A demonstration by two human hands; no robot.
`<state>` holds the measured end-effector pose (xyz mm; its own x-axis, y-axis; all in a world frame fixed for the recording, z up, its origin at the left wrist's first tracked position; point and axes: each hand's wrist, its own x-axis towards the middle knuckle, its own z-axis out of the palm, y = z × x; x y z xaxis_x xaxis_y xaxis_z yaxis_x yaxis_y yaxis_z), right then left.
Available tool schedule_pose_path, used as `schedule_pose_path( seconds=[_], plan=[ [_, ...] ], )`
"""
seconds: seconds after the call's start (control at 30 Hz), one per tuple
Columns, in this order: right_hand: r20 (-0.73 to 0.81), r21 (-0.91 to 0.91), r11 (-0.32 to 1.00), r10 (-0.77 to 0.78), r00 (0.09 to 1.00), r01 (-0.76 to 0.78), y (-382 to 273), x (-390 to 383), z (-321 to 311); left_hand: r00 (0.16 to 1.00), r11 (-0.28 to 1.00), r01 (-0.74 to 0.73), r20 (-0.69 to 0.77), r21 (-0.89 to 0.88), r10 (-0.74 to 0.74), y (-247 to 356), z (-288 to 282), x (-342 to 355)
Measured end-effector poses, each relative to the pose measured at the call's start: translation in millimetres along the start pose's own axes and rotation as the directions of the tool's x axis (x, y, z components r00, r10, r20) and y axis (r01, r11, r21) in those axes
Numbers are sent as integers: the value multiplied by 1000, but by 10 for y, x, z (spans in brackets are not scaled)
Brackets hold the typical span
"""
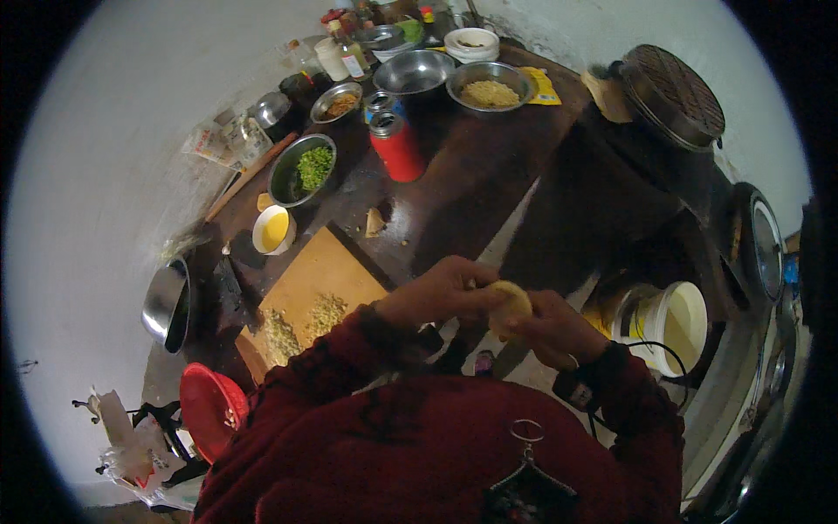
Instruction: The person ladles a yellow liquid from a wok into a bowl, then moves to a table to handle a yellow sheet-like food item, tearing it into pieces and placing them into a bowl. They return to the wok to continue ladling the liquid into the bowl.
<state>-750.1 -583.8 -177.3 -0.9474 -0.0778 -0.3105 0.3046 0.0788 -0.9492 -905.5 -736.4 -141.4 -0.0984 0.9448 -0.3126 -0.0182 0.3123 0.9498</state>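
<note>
My left hand (449, 293) and my right hand (554, 327) are closed round a pale yellow, roundish item (509, 310) in front of my body; what it is I cannot tell for sure. My left hand is beyond the right corner of a wooden cutting board (327, 262), which bears two piles of chopped pale bits (325, 313). A dark cleaver-like object (229, 288) lies left of the board. Past it sit a white bowl of yellow liquid (273, 231) and a small tan piece (374, 223).
Bowls of greens (312, 170) and noodle-like food (489, 92), a red canister (397, 153) and bottles (349, 61) stand on the dark table (436, 210). A red basin (205, 410) is at lower left, a white bucket (681, 327) at right, a lidded pot (672, 96) at back right.
</note>
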Motion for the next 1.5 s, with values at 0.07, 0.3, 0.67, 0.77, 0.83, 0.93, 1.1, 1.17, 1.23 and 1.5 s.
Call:
schedule_pose_path(
  seconds=[0.07,0.3,0.67,0.77,0.83,0.93,1.1,1.17,1.23,1.5],
  plan=[
    [-9,162,986,-41,999,42,-64,168,70,986,991,-112,-117,77,121,-16,-152,-53],
    [-128,86,996,-14,992,25,-463,668,2,994,993,-74,-70,94,81,-33,-710,-104],
    [169,346,934,-150,974,84,-464,881,-755,998,996,-29,-48,89,34,430,-749,468],
    [239,425,898,-233,943,114,-516,836,-1223,994,992,-27,-101,123,39,708,-638,773],
    [273,523,846,-285,919,107,-534,818,-1485,990,996,-57,-124,68,66,865,-565,992],
    [270,646,760,-313,911,69,-567,821,-1809,972,980,-176,-177,-97,157,1043,-503,1309],
    [94,694,706,-284,954,142,-693,964,-2088,839,885,-416,-464,-209,285,1099,-490,1712],
    [-18,733,639,-322,947,231,-735,1087,-2058,779,796,-529,-540,-294,319,1078,-533,1815],
    [-85,733,619,-328,941,282,-759,1238,-2082,740,821,-513,-614,-253,273,1047,-631,1901],
    [-150,549,788,-234,961,278,-888,1711,-2139,506,673,-721,-790,-167,346,814,-1130,1906]
  ],
)
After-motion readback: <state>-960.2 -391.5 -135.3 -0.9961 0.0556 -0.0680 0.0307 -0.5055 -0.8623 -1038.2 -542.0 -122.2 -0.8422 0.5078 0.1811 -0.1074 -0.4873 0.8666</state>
